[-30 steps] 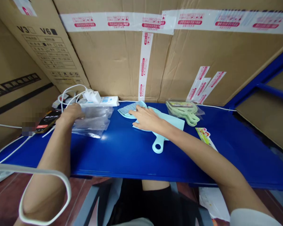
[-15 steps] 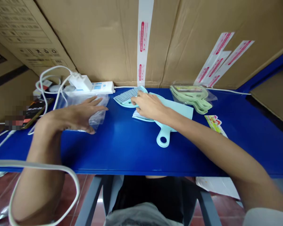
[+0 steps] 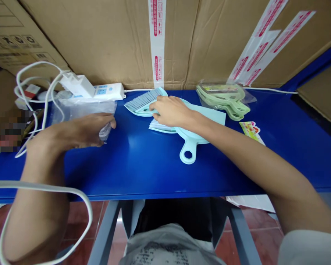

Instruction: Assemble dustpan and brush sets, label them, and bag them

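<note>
My left hand (image 3: 91, 129) is closed on the near edge of a clear plastic bag (image 3: 85, 106), which lies at the left of the blue table (image 3: 127, 165). A bunched bit of the film pokes out by the fingertips. My right hand (image 3: 172, 110) lies over light blue cleaning tools, fingers curled on a hand brush (image 3: 143, 103) with bristles toward the left. Just below it is a second light blue hand brush (image 3: 161, 127), partly hidden by my hand. Under my wrist is a light blue dustpan (image 3: 212, 115); a handle with a round hole points toward me.
Green dustpans (image 3: 223, 99) in clear wrapping lie at the back right. A colourful card (image 3: 252, 132) is near my right forearm. At the back left are a power strip (image 3: 110, 90), a white charger (image 3: 78, 85) and looping cables. Cardboard (image 3: 105, 36) walls the back.
My left hand's spread fingers have closed on the plastic bag. My right hand stays on the brush. The camera view has shifted slightly.
</note>
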{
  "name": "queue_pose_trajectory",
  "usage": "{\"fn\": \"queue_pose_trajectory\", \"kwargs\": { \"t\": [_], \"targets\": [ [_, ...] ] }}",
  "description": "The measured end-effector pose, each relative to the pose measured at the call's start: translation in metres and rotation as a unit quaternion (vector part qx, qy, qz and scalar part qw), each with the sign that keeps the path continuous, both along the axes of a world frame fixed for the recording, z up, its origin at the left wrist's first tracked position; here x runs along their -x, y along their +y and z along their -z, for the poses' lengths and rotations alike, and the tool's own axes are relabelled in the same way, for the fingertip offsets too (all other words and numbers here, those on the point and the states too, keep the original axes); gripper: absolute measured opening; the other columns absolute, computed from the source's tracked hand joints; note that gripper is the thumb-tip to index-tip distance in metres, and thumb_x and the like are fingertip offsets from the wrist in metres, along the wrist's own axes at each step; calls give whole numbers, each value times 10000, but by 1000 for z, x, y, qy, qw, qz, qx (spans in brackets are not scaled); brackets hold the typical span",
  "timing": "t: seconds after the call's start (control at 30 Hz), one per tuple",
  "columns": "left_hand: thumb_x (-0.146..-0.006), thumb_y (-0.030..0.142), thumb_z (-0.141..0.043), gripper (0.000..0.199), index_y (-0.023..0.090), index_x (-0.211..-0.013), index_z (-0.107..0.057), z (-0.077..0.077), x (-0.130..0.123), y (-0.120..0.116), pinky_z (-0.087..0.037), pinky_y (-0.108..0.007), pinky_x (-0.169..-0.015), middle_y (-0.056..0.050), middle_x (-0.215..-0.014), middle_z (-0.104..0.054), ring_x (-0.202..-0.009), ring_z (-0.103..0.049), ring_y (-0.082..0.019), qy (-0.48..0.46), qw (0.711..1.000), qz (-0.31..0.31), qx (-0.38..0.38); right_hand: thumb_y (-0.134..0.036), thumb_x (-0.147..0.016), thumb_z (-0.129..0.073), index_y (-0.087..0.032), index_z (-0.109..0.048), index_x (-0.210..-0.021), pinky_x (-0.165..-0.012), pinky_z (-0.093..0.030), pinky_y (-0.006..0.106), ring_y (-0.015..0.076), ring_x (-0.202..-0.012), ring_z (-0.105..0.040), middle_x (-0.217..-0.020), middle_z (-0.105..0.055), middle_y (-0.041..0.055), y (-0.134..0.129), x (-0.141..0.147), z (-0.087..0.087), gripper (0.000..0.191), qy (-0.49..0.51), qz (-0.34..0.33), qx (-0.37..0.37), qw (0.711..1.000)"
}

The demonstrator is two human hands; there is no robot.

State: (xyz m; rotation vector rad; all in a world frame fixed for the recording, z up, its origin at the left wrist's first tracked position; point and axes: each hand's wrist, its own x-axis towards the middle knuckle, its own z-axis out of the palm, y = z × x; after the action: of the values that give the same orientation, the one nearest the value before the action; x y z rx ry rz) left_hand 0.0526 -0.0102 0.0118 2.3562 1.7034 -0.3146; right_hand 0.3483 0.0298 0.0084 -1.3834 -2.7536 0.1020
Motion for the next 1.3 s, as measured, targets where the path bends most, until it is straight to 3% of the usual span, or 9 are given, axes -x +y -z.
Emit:
{"fn": "queue_pose_trajectory", "kwargs": {
  "t": [0.17,0.3,0.4,0.5,0.63,0.9,1.1,1.2,1.3],
  "targets": [
    [-589,503,-920,824,236,-1348,-741,-11,-5,-5,-433,-538,-1221,-124,-1564,-619,-1412,-594,-417,-121,990,19,-75,-227,-1011,-596,-187,-744,-1249,-904,-480,419,338,-1104,-686,-1321,-671,178,10,-6,-1,284,47,-14,2,999],
    [-864,566,-784,562,186,-1271,-709,-16,-39,-12,-573,-476,-1053,-94,-1255,-779,-1070,-755,-278,-332,917,-49,-217,-263,-1023,-604,-154,-709,-1202,-937,-434,365,269,-1096,-647,-1154,-699,99,19,-10,-9,235,135,-21,14,991],
    [-878,590,-822,607,128,-1224,-634,-4,-72,-13,-656,-434,-803,-146,-1007,-802,-878,-796,-285,-526,842,-98,-73,-293,-1021,-608,-144,-677,-1155,-913,-413,323,204,-988,-625,-1068,-686,39,21,-7,-11,211,213,-22,27,976],
    [-861,552,-888,694,189,-1346,-551,13,-97,-13,-681,-443,-839,-166,-1139,-805,-1038,-815,-335,-645,748,-119,101,-285,-994,-638,-162,-653,-1118,-861,-401,291,182,-925,-603,-1005,-680,9,16,-1,-10,175,253,-30,24,967],
    [-933,533,-839,531,167,-1235,-600,26,-110,-11,-689,-415,-862,-143,-1079,-812,-1025,-823,-309,-713,665,-165,148,-307,-1018,-618,-171,-658,-1072,-808,-399,280,175,-877,-590,-952,-687,9,4,4,-13,152,259,-40,33,965],
    [-987,412,-793,329,121,-1097,-683,33,-97,3,-703,-467,-852,-134,-904,-805,-868,-829,-295,-720,641,-229,136,-391,-1092,-552,-151,-733,-1249,-837,-494,322,186,-796,-668,-941,-734,38,2,-3,-31,339,226,-36,104,968],
    [-1031,299,-702,216,164,-1165,-599,37,-102,4,-702,-423,-749,-83,-809,-789,-731,-814,-262,-712,633,-267,146,-96,-860,-684,-282,-722,-1399,-1158,-457,502,328,-1374,-598,-1438,-680,80,-53,-43,-74,572,6,-151,70,986],
    [-976,166,-745,477,137,-1381,-495,40,-104,3,-689,-392,-682,-52,-762,-774,-657,-796,-252,-700,658,-251,118,64,-733,-664,-279,-701,-1460,-1238,-419,578,378,-1593,-414,-1634,-553,141,-91,-67,-61,805,-115,-144,60,981],
    [-964,182,-779,823,86,-1618,-290,45,-102,4,-662,-373,-611,-34,-672,-746,-586,-772,-266,-681,687,-230,105,113,-703,-645,-213,-760,-1346,-1269,-410,608,395,-1664,-283,-1737,-420,180,-109,-82,-37,730,-165,-120,9,979]
  ]
}}
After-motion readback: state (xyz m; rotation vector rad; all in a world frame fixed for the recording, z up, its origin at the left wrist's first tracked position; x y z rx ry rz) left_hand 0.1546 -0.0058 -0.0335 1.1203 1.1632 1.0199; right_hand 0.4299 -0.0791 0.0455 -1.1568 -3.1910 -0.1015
